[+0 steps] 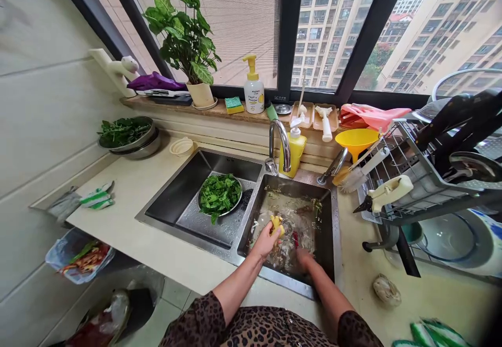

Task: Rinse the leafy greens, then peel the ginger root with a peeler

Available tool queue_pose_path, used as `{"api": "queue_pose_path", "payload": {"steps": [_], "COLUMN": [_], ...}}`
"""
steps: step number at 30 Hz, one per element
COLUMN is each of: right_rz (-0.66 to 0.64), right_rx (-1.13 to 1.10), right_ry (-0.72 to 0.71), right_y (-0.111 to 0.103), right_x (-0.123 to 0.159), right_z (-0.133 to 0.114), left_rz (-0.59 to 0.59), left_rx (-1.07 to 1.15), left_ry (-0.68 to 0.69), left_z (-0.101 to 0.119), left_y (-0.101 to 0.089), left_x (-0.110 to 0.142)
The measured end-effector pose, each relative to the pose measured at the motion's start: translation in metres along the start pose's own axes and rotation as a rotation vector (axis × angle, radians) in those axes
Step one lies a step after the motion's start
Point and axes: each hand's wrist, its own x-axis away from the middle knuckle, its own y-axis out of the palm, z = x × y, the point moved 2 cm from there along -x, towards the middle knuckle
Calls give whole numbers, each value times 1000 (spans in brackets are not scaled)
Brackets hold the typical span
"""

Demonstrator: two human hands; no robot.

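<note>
My left hand [267, 240] is closed around a knobbly yellow piece of ginger [277, 225], held above the water in the right sink basin [336, 232]. Lower and to the right, my right hand [304, 258] is at the water, blurred and partly hidden. A narrow red thing [295, 239] sticks out from its fingers; its kind cannot be made out. Cloudy water with floating bits fills the basin around both hands. In the left basin [168, 200], a round bowl of green leaves [220, 194] rests on the wet bottom.
A curved faucet [285, 148] rises behind the basins, beside a yellow soap bottle [293, 151]. At right stands a dish rack [411, 200] with knives and dishes. Stacked bowls of greens [129, 132] sit at far left, above a waste bin [80, 258]. A potted plant [200, 93] occupies the sill.
</note>
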Motion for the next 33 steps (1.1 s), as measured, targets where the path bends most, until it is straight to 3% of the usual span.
{"api": "queue_pose_path", "payload": {"steps": [2, 6, 8, 12, 15, 20, 28, 33], "right_rz": [-47, -202, -199, 13, 47, 187, 251, 257], "right_rx": [-57, -460, -536, -375, -257, 122, 409, 441], "right_ry": [-54, -257, -366, -352, -315, -246, -172, -171], "right_y": [0, -12, -19, -34, -49, -81, -95, -100], "right_x": [2, 9, 14, 26, 40, 67, 99, 104], "right_z": [-4, -26, -38, -51, -53, -62, -80, -84], "left_rz": [62, 121, 137, 104, 111, -48, -58, -64], "left_rx": [69, 241, 280, 125, -81, -318, -207, -34], "left_ry": [-50, -72, -52, 25, 186, 310, 210, 113], "left_z": [-5, -11, -10, 7, 33, 61, 64, 67], "left_y": [1, 13, 21, 28, 24, 27, 42, 43], "left_x": [-1, 1, 3, 7, 11, 17, 25, 26]}}
